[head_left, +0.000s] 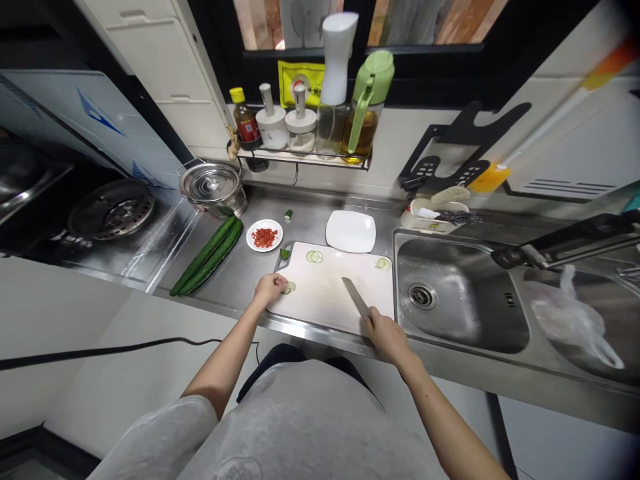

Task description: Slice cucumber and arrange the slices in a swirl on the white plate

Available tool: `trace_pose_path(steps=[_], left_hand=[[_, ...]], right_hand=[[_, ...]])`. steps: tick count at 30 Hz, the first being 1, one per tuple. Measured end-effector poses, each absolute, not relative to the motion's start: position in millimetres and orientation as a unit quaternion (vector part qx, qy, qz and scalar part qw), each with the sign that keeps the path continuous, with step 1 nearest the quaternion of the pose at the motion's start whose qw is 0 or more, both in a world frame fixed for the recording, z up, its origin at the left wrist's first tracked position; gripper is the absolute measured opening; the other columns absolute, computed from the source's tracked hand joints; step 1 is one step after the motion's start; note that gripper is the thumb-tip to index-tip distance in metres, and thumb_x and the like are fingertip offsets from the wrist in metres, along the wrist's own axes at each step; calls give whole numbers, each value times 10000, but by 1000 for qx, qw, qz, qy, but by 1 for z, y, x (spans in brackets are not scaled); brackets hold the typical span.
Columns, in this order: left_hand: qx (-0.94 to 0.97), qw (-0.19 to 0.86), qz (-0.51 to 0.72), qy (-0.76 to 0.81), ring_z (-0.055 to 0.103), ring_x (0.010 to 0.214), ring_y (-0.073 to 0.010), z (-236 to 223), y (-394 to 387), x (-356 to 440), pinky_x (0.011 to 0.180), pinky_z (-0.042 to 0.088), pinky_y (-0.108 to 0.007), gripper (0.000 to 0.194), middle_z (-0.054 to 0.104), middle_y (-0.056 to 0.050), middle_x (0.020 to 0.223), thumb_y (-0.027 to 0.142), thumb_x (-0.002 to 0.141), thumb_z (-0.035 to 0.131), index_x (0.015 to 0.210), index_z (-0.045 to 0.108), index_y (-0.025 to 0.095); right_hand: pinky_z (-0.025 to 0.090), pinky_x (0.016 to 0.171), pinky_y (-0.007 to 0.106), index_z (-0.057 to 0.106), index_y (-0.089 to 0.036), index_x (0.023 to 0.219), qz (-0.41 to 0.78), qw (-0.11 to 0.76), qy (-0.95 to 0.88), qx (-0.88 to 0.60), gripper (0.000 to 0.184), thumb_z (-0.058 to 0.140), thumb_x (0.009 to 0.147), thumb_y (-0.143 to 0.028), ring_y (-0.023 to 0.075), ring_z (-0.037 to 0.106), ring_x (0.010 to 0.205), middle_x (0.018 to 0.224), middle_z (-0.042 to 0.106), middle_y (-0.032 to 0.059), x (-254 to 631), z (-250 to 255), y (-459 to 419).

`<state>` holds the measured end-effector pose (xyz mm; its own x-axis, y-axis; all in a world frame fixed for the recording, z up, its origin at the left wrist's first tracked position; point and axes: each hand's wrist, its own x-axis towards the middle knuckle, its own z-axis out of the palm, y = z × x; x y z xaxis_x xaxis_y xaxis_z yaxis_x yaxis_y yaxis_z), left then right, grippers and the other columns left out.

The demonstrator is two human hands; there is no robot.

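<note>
A white cutting board (330, 293) lies on the steel counter with a few cucumber slices (315, 256) scattered on it. My left hand (270, 288) rests at the board's left edge, fingers curled beside a cucumber slice (289, 288); whether it grips the slice I cannot tell. My right hand (386, 335) is closed round the handle of a knife (355, 298), whose blade lies over the board's right part, pointing away from me. Two whole cucumbers (210, 257) lie on the counter to the left.
A small dish of chopped red chilli (265, 236) and an empty white square plate (351, 231) sit behind the board. A lidded steel pot (213, 187) stands at the back left beside the stove (110, 210). A sink (450, 293) is right of the board. Condiment bottles fill a wall rack (305, 157).
</note>
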<state>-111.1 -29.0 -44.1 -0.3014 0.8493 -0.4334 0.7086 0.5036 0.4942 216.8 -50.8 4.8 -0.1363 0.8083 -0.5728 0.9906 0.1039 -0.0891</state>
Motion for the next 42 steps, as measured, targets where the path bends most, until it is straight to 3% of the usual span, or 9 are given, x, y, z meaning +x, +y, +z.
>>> trace_pose_path(steps=[8, 17, 28, 36, 42], left_hand=[[475, 305, 95, 820, 633, 916, -182, -39, -29, -116, 916, 365, -362, 165, 731, -1, 935, 284, 772, 610, 920, 681, 261], [505, 267, 74, 817, 613, 968, -203, -40, -33, -112, 907, 355, -358, 189, 715, -14, 961, 266, 809, 563, 961, 676, 273], [538, 234, 170, 792, 577, 981, -196, -41, 4, -57, 890, 362, -351, 236, 659, -27, 1061, 325, 833, 541, 1036, 648, 273], [588, 201, 109, 776, 502, 1118, -267, -43, 54, -30, 934, 335, -401, 403, 574, -90, 1173, 361, 860, 500, 1256, 547, 304], [631, 181, 72, 751, 471, 1132, -273, -51, 70, -27, 943, 314, -412, 350, 548, -99, 1171, 296, 866, 486, 1198, 598, 305]], right_hand=[[365, 687, 303, 467, -185, 1143, -230, 200, 715, 629, 287, 274, 964, -299, 259, 642, 924, 989, 677, 133, 217, 2, -51], [376, 710, 307, 465, -181, 1156, -234, 205, 713, 628, 297, 273, 969, -310, 250, 636, 942, 1008, 671, 143, 217, 0, -50], [382, 720, 306, 492, -175, 1109, -247, 193, 709, 632, 307, 254, 962, -303, 245, 640, 931, 983, 676, 133, 215, -4, -52], [381, 702, 304, 500, -173, 1111, -251, 191, 708, 632, 310, 256, 949, -276, 246, 643, 920, 985, 673, 130, 216, -4, -52], [376, 680, 299, 500, -177, 1101, -247, 185, 708, 635, 301, 260, 949, -276, 244, 652, 904, 966, 682, 123, 215, -3, -52]])
